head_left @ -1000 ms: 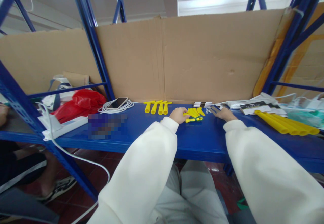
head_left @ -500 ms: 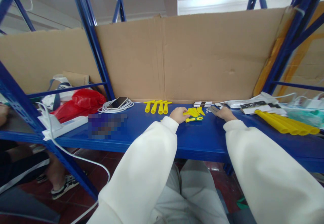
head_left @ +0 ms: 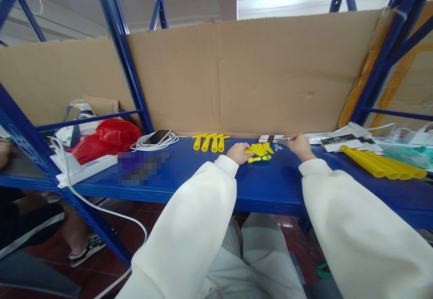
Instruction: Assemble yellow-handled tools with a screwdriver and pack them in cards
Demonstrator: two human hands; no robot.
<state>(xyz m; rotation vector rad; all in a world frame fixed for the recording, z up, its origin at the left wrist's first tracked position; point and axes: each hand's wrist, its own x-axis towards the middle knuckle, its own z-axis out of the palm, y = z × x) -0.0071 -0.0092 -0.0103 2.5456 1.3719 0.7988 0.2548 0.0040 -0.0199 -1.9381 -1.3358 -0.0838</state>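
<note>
Desk (head_left: 270, 188) is crowded along the back and at both ends. Left hand (head_left: 239, 154) has its fingertips at the left end of the small yellow pieces (head_left: 260, 149); can't tell from my end if it's pinching one. Right hand (head_left: 299, 146) is just past the other end of that group, fingers drawn together; too small for me to tell if anything's in them. Hands well apart from each other.

Yellow pieces lie flat and overlapping on the desk between my hands, no clean count. In the way on the near side: one yellow-and-green tool (head_left: 260, 158), just in front of them. Tiny loose bits (head_left: 278, 147) just right of them, too fine to count. One stack of white sticks (head_left: 267, 140) behind, near the cardboard (head_left: 270, 78).

Further out: four yellow T-shaped parts (head_left: 205, 144) in a row, left of the left hand. Four long yellow tubes (head_left: 385, 166) side by side on the right, by a black-and-white packet (head_left: 341, 143). Left side: one phone (head_left: 157, 137) on one coil of white cable (head_left: 138, 147), one red bag (head_left: 113, 136), one power strip (head_left: 93, 168).
</note>
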